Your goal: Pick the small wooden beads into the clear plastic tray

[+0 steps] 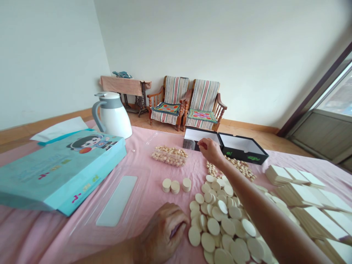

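Observation:
My left hand (pixel 165 231) rests on the pink cloth with its fingers curled in, and nothing shows in it. Beside it spreads a heap of round pale wooden discs (pixel 214 226). My right hand (pixel 211 149) reaches across the heap to the front of an open black box (pixel 202 132). Its fingertips are pinched together; whatever they hold, if anything, is too small to make out. Small wooden pieces (pixel 240 167) lie below that hand. Left of it, similar small pieces (pixel 169 157) fill part of a clear plastic tray. Three short stacks of discs (pixel 175 187) stand ahead of my left hand.
A turquoise box (pixel 63 168) and a white jug (pixel 115 117) stand on the left. An empty clear plastic tray (pixel 137 205) lies nearer. Stacked square wooden sheets (pixel 305 196) line the right side. A second black box (pixel 242 146) sits farther back. Two chairs (pixel 203 95) stand beyond the table.

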{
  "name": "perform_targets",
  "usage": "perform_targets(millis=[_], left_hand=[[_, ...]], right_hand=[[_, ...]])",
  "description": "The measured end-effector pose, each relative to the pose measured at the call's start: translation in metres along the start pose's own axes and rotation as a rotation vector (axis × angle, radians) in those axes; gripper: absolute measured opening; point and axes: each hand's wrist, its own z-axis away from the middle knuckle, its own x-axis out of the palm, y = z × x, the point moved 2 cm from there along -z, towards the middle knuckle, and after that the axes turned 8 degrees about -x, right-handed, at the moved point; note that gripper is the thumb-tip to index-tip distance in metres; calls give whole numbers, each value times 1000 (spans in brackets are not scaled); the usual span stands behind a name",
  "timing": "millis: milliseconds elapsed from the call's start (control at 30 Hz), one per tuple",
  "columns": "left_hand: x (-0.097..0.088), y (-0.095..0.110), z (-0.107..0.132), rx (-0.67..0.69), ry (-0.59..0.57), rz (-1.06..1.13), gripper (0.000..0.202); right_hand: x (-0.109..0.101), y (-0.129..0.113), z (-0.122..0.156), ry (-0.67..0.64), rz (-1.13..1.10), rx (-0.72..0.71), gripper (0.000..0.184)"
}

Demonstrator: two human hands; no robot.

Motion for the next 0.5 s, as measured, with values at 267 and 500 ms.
perform_targets(millis=[267,500], left_hand=[[1,-1,0,3,-1,-10,17],[4,-2,-1,-15,-14,-15,17]], right_hand=[[9,55,33,-420,383,124,23],[11,55,41,-376,393,124,19]])
